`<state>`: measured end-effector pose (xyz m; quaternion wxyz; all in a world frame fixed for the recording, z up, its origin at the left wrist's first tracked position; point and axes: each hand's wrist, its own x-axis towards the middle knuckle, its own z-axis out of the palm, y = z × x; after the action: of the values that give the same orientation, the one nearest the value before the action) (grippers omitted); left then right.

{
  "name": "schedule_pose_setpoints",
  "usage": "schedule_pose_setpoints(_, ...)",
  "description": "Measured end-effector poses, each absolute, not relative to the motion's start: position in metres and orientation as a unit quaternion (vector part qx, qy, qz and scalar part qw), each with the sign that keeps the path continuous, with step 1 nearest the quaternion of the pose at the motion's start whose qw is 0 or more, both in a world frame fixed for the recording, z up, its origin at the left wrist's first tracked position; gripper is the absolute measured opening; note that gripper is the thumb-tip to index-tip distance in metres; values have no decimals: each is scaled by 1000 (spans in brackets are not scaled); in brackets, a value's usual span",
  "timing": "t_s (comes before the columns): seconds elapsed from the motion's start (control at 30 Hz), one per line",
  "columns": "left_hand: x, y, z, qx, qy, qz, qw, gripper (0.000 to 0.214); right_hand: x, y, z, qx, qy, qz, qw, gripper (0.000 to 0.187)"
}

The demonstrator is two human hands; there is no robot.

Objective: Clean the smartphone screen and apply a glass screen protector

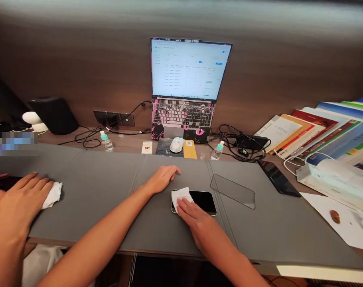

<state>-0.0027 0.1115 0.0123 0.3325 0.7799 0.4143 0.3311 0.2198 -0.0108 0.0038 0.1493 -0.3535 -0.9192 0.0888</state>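
My right hand (196, 215) presses a folded white tissue (181, 194) onto the left part of a phone (204, 202), which lies face up on the grey desk mat (157, 235). The phone's dark screen shows to the right of the tissue. My left hand (163, 178) rests on the mat just beyond the phone, holding nothing, its fingers loosely bent and apart from the phone. A thin clear screen protector with a black border (233, 191) lies flat to the right of the phone.
A co-worker's hand (22, 199) holds a white tissue at far left. Behind the mat stand an open laptop (184, 115), a mouse (177, 145) and two small bottles (107, 142) with green tops. At right are another phone (279, 178), white paper (328, 215), cables and several books (325, 119).
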Motion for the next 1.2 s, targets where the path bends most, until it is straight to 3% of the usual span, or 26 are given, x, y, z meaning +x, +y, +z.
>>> schedule_pose_setpoints(0.2,-4,113,14,774,421,339,330,50,269,-17,16,-391,-903,77,163,66)
schedule_pose_setpoints(0.47,2,118,9,788,415,323,319,47,216,-18,-7,-401,-897,32,182,72)
schedule_pose_setpoints(0.73,-2,121,9,782,415,337,322,51,184,-22,11,-348,-917,116,158,74)
schedule_pose_setpoints(0.87,-2,120,11,780,419,337,321,51,219,-30,23,-360,-888,165,235,72)
schedule_pose_setpoints(1.0,-1,118,11,780,411,347,319,49,272,-32,16,-462,-829,92,301,66)
schedule_pose_setpoints(1.2,-1,116,11,745,423,408,317,45,284,-50,-7,-479,-835,19,270,75)
